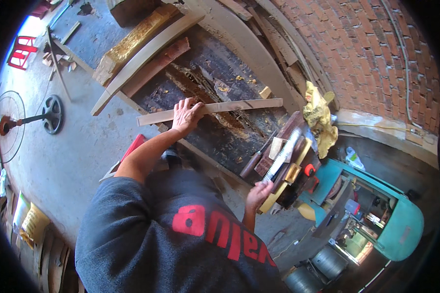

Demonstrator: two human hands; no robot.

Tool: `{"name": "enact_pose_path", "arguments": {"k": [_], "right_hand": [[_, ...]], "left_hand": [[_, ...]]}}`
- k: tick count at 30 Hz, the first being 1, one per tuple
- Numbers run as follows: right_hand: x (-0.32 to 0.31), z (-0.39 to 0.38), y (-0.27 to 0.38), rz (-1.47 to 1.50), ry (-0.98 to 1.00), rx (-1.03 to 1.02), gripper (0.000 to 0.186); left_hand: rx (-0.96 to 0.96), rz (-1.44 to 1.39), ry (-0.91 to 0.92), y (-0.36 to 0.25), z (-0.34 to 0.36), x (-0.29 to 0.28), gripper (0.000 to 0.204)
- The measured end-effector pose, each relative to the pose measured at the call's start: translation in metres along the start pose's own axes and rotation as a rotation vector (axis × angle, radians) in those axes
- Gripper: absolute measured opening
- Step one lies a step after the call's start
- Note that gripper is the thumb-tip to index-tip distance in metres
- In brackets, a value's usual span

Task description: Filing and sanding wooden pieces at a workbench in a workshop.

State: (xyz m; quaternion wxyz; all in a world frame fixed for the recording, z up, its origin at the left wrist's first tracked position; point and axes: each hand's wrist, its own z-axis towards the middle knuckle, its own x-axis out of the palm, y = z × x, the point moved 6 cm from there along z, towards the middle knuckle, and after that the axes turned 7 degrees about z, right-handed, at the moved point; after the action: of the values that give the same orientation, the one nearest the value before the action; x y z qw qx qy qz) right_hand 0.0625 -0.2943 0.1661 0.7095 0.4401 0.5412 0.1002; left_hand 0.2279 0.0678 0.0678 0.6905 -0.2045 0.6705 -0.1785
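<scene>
A long, narrow wooden strip (239, 105) lies across the dark, worn workbench top (212, 56), its left end jutting past the bench's near edge. My left hand (187, 116) is closed over the strip left of its middle. To the right, my right hand (258, 194) grips the lower end of a handsaw (282, 156) with a pale toothed blade, smeared by motion. The saw's handle is hidden in my fist. Its blade hangs over a group of tools at the bench's right end, among them a wooden-handled tool (250, 165) and a small pale wood block (276, 147).
Curved boards (146, 58) and a thick yellowish beam (132, 44) lie at the bench's left. A crumpled yellow bag (319, 117) sits by the brick wall (362, 53). A teal machine (401, 229) stands at right, a fan (10, 127) at left.
</scene>
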Motion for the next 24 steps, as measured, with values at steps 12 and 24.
{"name": "enact_pose_path", "arguments": {"k": [12, 24], "right_hand": [[0.109, 0.016, 0.111, -0.180, 0.373, -0.260, 0.019], [0.165, 0.039, 0.092, -0.399, 0.725, -0.495, 0.022]], "left_hand": [[-0.180, -0.005, -0.067, 0.017, 0.018, 0.004, 0.042], [-0.406, 0.011, -0.128, -0.010, -0.023, 0.006, 0.033]]}}
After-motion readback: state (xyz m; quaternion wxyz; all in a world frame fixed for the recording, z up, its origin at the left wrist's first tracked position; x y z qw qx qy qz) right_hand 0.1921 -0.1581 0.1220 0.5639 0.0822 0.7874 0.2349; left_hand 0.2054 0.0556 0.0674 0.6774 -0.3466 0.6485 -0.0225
